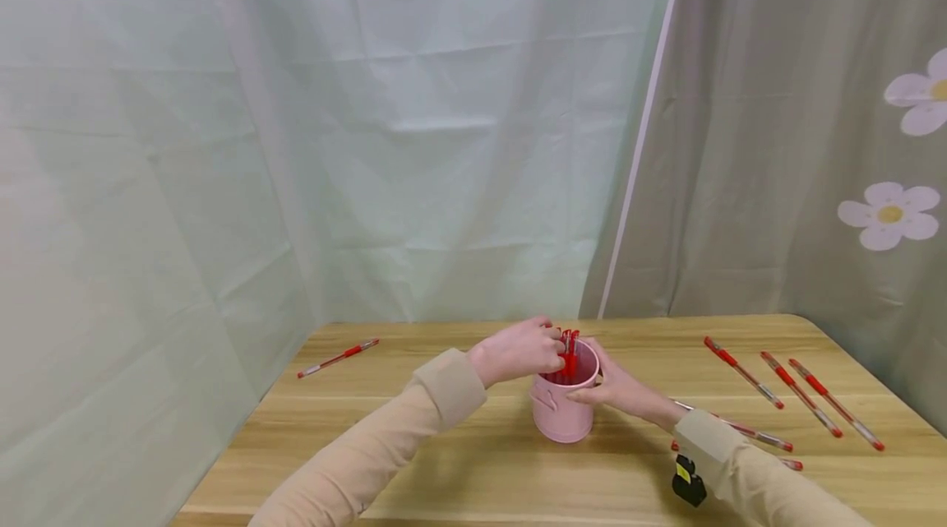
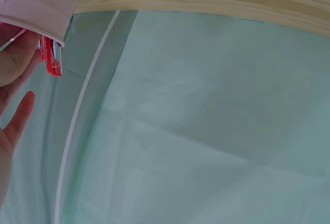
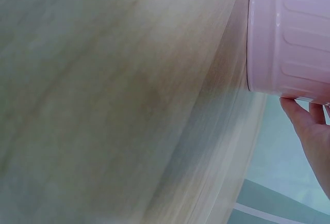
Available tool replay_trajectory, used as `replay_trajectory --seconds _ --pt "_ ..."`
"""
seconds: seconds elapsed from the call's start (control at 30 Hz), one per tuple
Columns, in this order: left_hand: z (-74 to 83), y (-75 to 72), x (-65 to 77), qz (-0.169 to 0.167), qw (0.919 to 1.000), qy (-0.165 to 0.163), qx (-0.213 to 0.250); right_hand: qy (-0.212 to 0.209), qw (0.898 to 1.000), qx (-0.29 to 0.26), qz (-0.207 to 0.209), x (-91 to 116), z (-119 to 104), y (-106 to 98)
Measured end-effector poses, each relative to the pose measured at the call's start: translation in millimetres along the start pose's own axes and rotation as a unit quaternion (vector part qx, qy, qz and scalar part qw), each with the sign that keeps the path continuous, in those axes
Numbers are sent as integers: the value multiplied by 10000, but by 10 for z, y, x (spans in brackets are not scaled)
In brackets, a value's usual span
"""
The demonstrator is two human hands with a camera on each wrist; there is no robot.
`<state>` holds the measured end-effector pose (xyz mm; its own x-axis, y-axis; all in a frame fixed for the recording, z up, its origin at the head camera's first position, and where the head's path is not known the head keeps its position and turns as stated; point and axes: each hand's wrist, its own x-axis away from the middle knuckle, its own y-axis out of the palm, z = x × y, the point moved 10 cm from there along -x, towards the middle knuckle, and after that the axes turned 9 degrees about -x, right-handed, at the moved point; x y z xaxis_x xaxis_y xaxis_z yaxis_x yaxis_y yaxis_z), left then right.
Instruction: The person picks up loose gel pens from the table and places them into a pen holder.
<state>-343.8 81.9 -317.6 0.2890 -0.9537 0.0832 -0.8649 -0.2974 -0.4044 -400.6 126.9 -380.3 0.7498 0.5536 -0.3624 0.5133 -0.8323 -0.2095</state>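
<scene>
A pink pail (image 1: 562,420) stands upright on the wooden table, with several red gel pens (image 1: 570,354) inside, their red caps at the rim. My left hand (image 1: 521,350) is over the left side of its mouth; the fingers pinch a red pen, mostly hidden by the hand and rim. In the left wrist view, that hand (image 2: 18,64) is at the rim, beside a protruding red cap (image 2: 53,61). My right hand (image 1: 625,387) grips the pail from the right. The right wrist view has its fingers (image 3: 301,115) against the pail's side (image 3: 304,43).
One red pen (image 1: 338,358) lies at the table's left. Several more lie at the right, including a slanted pen (image 1: 743,372) and others partly under my right sleeve (image 1: 747,461). A black object with a yellow label (image 1: 688,482) is by that wrist. Curtains (image 1: 459,140) hang behind.
</scene>
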Motion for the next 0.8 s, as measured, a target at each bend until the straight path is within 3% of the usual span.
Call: replay_trajectory --seconds 0.17,0.33,0.8 --pt "-43 -25 28 26 9997 -116 199 32 10000 -6 -21 8 0 6" --pt "-134 -52 90 185 9966 -371 709 32 10000 33 -7 7 -15 3" --pt "-358 -29 356 1106 9744 -1338 1425 62 10000 25 20 11 -13 -1"
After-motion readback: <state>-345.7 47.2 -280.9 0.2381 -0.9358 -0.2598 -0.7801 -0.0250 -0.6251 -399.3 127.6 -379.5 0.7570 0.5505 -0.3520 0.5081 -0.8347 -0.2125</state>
